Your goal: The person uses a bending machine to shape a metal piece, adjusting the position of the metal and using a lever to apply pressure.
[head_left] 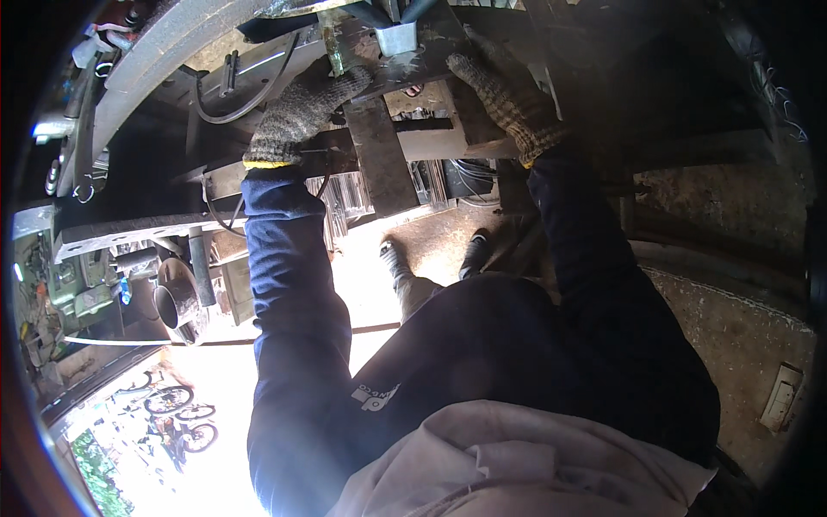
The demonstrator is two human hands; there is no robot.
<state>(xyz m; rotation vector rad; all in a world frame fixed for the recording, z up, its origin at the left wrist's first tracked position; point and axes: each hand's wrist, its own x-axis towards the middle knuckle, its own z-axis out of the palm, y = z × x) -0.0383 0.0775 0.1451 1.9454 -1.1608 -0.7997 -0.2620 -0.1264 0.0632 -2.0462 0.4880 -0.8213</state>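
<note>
My left hand [306, 112], in a grey knitted work glove with a yellow cuff edge, is at the left end of a dark metal plate [422, 71]. Its visible fingers reach along the plate's edge, beside a worn upright rod [331, 43]. At the plate's right end is my right hand [508, 99], gloved the same way, its fingers bent over the edge. Both hands appear to grip the plate; their undersides are hidden. Between them a pale grey metal block [396, 39] touches the plate's top, beneath dark machine parts.
A flat metal bar [381, 155] slants down below the plate. At the left are a curved metal rim [164, 69], a bent cable [211, 116] and a wide pipe end [177, 297]. Bicycles [177, 414] stand in bright light at lower left. A wall switch [782, 396] is at right.
</note>
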